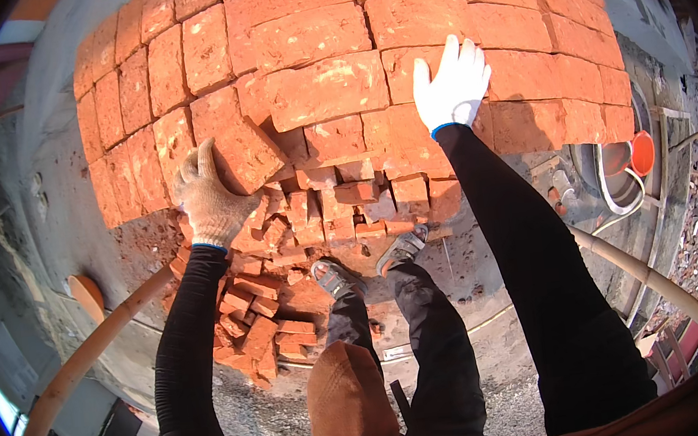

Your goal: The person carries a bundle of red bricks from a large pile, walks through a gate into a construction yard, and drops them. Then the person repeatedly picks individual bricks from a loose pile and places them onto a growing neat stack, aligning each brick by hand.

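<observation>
Outdoors on rough grey concrete ground [491,271], the gloved left hand [209,200] curls its fingers around a tilted red clay brick [241,148] at the stacked red brick pile [330,41], broken brick rubble [274,311] below, while the white-gloved right hand [450,88] lies open, flat on the stack.

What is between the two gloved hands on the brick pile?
In the head view, only stacked red bricks lie between the left hand and the right hand.
</observation>
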Tool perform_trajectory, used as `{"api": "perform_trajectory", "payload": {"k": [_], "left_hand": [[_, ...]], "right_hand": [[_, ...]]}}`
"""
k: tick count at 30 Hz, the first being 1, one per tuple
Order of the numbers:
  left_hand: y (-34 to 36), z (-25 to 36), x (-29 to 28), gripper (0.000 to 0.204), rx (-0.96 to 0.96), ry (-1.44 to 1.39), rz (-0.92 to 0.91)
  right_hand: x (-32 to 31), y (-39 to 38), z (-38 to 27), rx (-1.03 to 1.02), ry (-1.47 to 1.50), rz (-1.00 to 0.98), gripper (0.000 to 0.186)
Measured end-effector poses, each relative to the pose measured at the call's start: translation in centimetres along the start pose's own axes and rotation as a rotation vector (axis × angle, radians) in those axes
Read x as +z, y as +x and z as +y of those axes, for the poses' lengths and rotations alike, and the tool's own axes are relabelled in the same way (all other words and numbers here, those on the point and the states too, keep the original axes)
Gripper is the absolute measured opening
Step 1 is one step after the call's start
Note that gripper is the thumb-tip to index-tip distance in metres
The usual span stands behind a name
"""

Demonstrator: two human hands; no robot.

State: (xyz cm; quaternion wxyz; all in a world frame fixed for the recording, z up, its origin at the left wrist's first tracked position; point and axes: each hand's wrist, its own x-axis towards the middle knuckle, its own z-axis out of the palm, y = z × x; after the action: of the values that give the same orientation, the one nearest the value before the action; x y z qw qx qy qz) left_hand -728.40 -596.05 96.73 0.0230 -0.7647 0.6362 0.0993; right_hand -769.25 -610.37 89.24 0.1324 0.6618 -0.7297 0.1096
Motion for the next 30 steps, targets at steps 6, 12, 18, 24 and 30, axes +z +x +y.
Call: {"api": "perform_trajectory", "payload": {"k": [6,12,18,24,30], "left_hand": [[-4.4,9.3,0.6,0.133,0.363,-0.122,-0.122],[0.1,14.8,4.1,0.123,0.462,-0.101,0.03],[1.6,14.8,5.9,0.124,0.596,-0.133,0.082],[0.3,13.3,7.4,0.133,0.572,-0.111,0.211],[-6.9,10.3,10.8,0.162,-0.103,-0.372,0.33]], "right_hand": [[-0.4,0.1,-0.2,0.0,0.048,0.024,0.077],[-0.3,0.0,-0.1,-0.005,0.065,0.03,0.076],[-1.2,0.5,0.0,-0.003,0.084,-0.003,0.075],[-1.1,0.4,-0.8,-0.001,0.071,-0.025,0.075],[-1.1,0.4,-0.1,0.002,0.037,-0.035,0.078]]}}
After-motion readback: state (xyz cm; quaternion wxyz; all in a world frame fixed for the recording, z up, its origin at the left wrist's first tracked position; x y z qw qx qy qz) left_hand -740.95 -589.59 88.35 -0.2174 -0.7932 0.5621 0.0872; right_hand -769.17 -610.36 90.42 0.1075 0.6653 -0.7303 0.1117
